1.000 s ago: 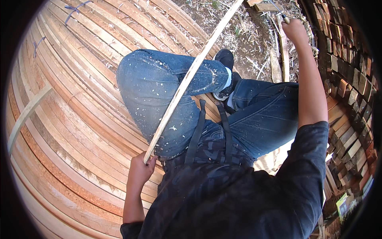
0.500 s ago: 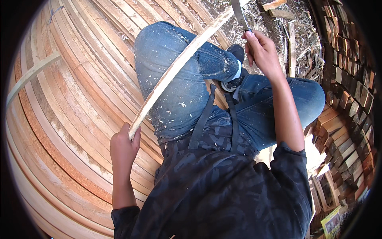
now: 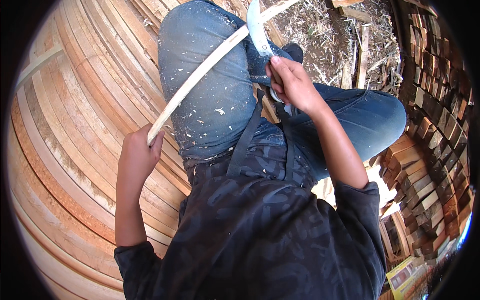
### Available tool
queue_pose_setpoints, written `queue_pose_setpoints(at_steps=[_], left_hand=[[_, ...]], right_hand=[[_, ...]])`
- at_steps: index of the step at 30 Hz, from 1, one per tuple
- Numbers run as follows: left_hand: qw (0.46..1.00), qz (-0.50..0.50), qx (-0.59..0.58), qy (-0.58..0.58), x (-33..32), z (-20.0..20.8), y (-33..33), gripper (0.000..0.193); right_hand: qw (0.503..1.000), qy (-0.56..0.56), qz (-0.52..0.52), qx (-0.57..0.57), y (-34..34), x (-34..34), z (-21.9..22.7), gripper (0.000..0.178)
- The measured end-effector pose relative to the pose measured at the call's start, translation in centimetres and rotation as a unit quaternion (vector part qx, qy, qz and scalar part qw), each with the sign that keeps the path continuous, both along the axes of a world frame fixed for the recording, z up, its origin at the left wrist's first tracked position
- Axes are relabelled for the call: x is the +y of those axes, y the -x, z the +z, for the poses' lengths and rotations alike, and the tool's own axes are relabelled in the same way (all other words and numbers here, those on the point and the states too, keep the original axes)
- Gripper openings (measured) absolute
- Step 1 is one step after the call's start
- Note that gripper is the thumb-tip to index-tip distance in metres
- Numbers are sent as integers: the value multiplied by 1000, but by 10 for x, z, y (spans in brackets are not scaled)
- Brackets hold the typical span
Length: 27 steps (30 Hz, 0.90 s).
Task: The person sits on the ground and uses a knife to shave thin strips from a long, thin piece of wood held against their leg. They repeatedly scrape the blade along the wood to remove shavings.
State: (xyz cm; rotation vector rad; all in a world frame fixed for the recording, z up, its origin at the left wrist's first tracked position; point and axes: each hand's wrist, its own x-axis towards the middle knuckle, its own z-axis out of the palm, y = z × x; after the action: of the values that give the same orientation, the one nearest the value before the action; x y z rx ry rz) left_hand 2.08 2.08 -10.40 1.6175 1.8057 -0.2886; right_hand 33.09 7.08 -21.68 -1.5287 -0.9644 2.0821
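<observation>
Outdoor work place, strong daylight. Left side: big stack of long curved wooden slats (image 3: 75, 150), pale and reddish. Top: bare ground (image 3: 320, 30) covered with wood shavings, few loose sticks. Right side: piled short wood blocks (image 3: 430, 150).

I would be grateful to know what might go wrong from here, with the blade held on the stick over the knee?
The right hand holds the curved blade on the thin stick, which lies across the knee; a slip could cut the leg. The left hand grips only the stick's near end, so the stick may bend or twist under the cut. If the blade runs down the stick, that hand lies in its path.
</observation>
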Motion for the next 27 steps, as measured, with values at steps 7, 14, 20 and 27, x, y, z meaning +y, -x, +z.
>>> queue_pose_setpoints(at_steps=[7, 14, 20, 27], left_hand=[[999, 0, 26, 32, 6, -1, -2, 19], [999, 15, 16, 34, 8, -1, -4, 16], [999, 29, 23, 30, 5, -2, -4, 16], [999, 27, 1, 32, 2, -7, 1, 19]], right_hand=[[940, -281, 61, -182, -9, -7, -35, 26], [982, -111, 1, -154, -8, 7, -41, 28], [972, 47, -215, 86, -24, 19, -46, 32], [997, 16, -66, -35, -15, 15, -44, 32]])
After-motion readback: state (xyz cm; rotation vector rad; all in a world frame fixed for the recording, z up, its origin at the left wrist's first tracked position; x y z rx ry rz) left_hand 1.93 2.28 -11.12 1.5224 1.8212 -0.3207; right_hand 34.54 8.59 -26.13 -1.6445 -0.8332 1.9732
